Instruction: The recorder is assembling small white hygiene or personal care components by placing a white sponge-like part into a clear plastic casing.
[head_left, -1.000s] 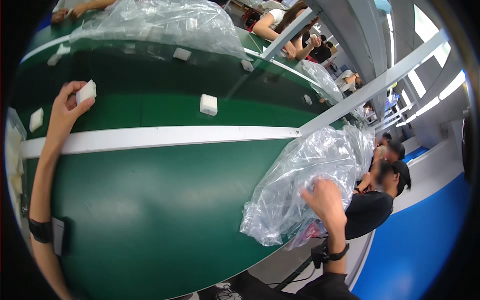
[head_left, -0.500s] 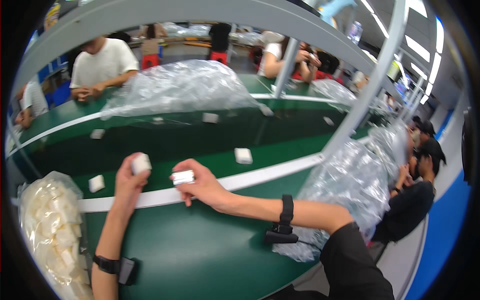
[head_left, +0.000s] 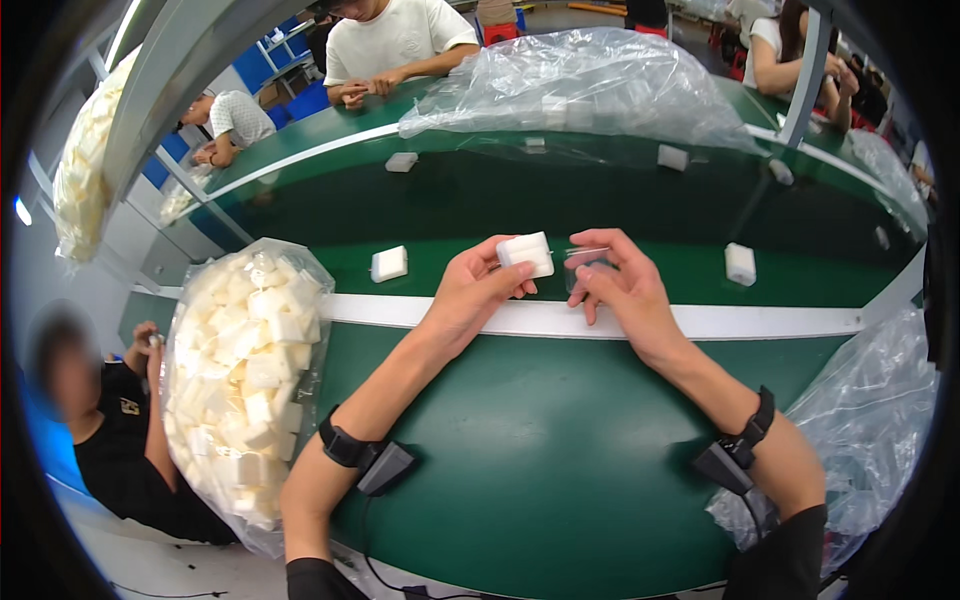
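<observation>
My left hand [head_left: 470, 292] holds a small white block [head_left: 527, 254] between thumb and fingers, just above the white stripe [head_left: 800, 322] of the green table [head_left: 540, 460]. My right hand [head_left: 617, 283] is right beside it, pinching a small clear plastic bag [head_left: 586, 263] whose mouth faces the block. Both wrists wear black bands with small black boxes.
A big clear bag full of white blocks [head_left: 245, 370] stands at my left. Loose white blocks [head_left: 389, 264] [head_left: 740, 264] lie on the green belt beyond the stripe. A crumpled clear bag [head_left: 590, 85] sits at the far side, another [head_left: 870, 420] at my right. People sit around the table.
The view has swung left and down. Both hands have come together at the middle of the table; the right hand now holds a clear bag next to the block in the left.
</observation>
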